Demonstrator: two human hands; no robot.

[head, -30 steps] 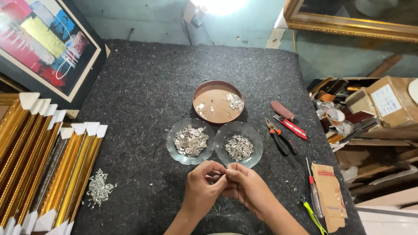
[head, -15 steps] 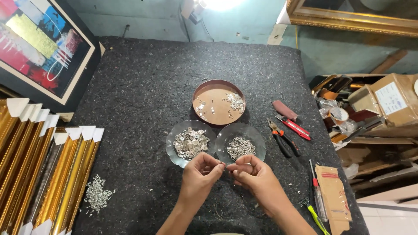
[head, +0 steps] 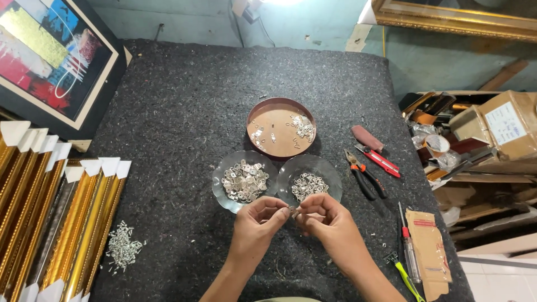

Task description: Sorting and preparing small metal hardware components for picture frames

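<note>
My left hand (head: 256,226) and my right hand (head: 326,223) meet fingertip to fingertip over the dark felt table (head: 184,117), both pinching one small metal piece (head: 293,211). Just beyond them stand two glass dishes: the left dish (head: 219,190) holds a heap of small flat metal plates, the right dish (head: 331,174) a smaller heap of metal rings. Behind these sits a round brown tin lid (head: 281,104) with a few scattered metal bits.
Gilded frame mouldings (head: 53,223) lie at the left, beside a pile of small nails (head: 123,247). Pliers (head: 364,178), a red cutter (head: 379,159), screwdrivers (head: 405,254) and a brown packet (head: 429,246) lie at the right. A framed painting (head: 39,61) leans at the back left; cluttered boxes (head: 492,128) stand right of the table.
Both hands have stayed joined on the small piece, working it with the fingertips. The view has shifted slightly; the dishes and tools have not moved.
</note>
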